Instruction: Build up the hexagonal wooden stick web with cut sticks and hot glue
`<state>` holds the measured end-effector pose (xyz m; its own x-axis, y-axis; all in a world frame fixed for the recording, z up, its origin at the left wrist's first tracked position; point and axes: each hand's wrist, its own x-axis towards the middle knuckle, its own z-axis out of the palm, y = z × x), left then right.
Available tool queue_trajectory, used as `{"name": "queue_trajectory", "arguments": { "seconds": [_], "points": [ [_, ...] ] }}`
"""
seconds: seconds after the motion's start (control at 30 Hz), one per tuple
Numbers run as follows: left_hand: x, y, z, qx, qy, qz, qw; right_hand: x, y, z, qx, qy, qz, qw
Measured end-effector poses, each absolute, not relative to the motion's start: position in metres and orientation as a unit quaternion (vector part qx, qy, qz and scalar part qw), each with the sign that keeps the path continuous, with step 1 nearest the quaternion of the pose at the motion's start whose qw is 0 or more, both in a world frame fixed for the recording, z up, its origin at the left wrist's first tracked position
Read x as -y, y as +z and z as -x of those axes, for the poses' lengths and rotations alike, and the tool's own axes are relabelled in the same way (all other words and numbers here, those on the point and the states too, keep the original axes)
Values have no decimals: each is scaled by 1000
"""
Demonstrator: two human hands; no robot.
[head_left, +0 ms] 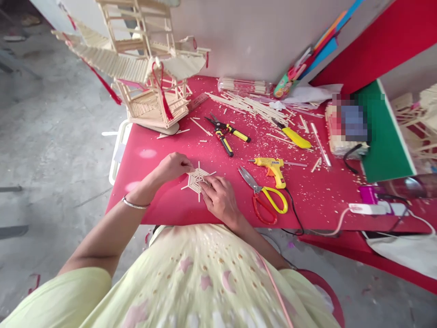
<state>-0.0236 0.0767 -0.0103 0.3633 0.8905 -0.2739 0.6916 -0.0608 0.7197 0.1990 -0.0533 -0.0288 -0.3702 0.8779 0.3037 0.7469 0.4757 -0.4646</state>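
Note:
A small web-shaped piece of pale wooden sticks (194, 184) lies flat on the red table, with spokes crossing at its middle and rings of short sticks between them. My left hand (174, 166) is at its upper left edge, thumb and fingers closed in a pinch. Whatever is between those fingertips is too small to make out. From the right, my right hand (221, 197) holds the web, its thumb and fingertips pressed on the right half and partly covering it. Right of this hand lie scissors (262, 195) with one red and one yellow handle.
A stick-built pagoda (150, 82) with red tassels stands at the back left. Pliers (225, 133), a yellow-handled knife (294, 135) and a corded yellow glue gun (273, 169) lie ahead. Loose wooden sticks (252, 107) and scraps litter the back. A power strip (368, 208) is at right.

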Motion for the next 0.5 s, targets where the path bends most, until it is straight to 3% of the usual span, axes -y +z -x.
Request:
{"name": "queue_trajectory", "arguments": {
  "seconds": [0.27, 0.5],
  "points": [
    [-76, -17, 30, -577, 239, -650, 432, 63, -28, -203, 775, 75, 534, 328],
    [-64, -17, 37, -586, 278, -664, 372, 68, -33, -201, 770, 41, 560, 303]
  ]
}}
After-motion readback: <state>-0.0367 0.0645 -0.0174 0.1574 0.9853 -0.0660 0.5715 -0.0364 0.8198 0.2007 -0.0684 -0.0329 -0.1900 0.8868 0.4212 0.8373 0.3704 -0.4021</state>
